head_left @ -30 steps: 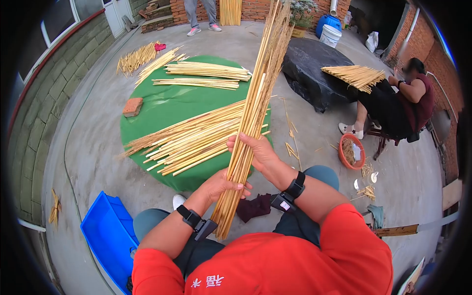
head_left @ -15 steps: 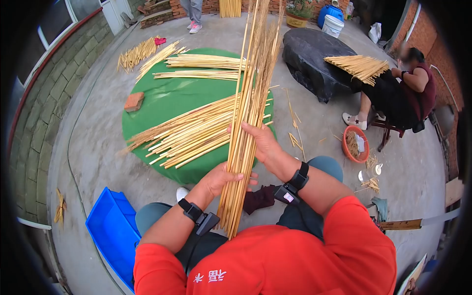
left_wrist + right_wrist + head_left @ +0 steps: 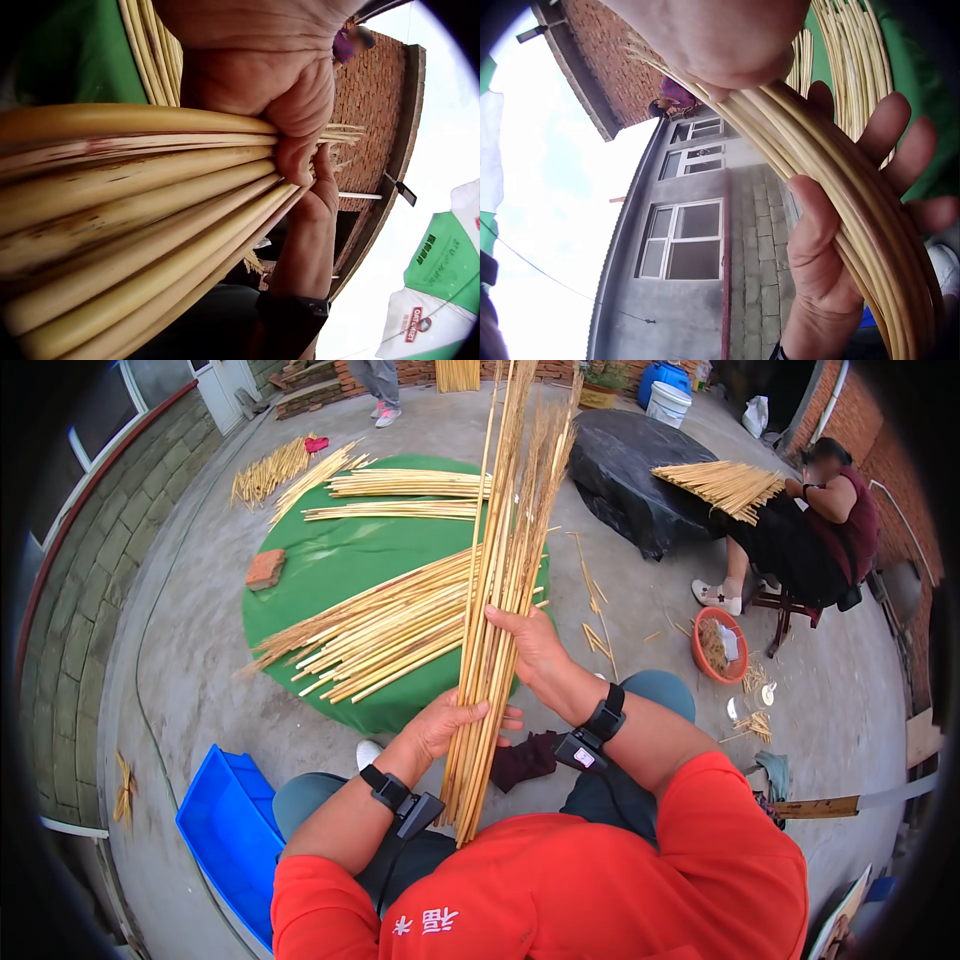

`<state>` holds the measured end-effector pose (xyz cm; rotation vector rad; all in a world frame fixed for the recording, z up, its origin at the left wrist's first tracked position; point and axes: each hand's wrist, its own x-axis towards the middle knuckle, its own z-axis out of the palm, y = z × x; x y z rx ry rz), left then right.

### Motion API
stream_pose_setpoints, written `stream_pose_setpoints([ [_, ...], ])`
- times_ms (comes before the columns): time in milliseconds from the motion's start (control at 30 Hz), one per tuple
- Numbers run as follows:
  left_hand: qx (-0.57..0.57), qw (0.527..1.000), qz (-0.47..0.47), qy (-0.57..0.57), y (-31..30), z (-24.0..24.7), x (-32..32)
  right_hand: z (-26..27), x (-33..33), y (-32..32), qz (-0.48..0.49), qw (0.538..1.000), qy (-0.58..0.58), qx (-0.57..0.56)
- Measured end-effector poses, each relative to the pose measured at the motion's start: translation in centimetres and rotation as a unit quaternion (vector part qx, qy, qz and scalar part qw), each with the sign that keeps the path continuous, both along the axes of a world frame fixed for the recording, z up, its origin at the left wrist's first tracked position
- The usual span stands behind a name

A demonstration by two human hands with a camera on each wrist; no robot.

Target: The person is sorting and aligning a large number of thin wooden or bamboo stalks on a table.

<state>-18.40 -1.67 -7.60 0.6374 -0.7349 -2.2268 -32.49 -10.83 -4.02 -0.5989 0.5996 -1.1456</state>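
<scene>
- The fingers (image 3: 889,124) of the left hand (image 3: 437,725) were behind the bundle of stalks (image 3: 482,670) and its thumb lay across the front, so this hand gripped the lower part, rather loosely as it seemed.
- The right hand (image 3: 535,652) gripped the same bundle higher up, with the thumb over the front; its other fingers were mostly hidden.
- The step in hand appeared to be the gathering and evening of the bundle. For this, it was best to let the lower hand be soft, so that single stalks could slide level, while the upper hand held firmly without crushing.
- The lower ends were a little uneven, so a gentle knock against something flat would probably have helped.
- The bundle was held tilted above the lap, passing in front of the right edge of the tabletop (image 3: 350,565).
- Its stalks were smooth, round and straw-yellow; some had brown spots, and one showed a reddish mark. The upper ends were thin, brownish and brushy.
- Outward from it, loose stalks (image 3: 385,645) lay along the near edge of the tabletop, two smaller groups (image 3: 408,483) lay by the far edge, and a brick (image 3: 265,570) lay at the left edge.
</scene>
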Motion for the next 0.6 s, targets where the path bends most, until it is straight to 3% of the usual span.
stream_pose_setpoints([
  [600, 0.002, 0.999, 0.032, -0.03, -0.04, 0.27, -0.3, -0.25, -0.08, -0.32, -0.042, 0.999, -0.011, 0.011],
])
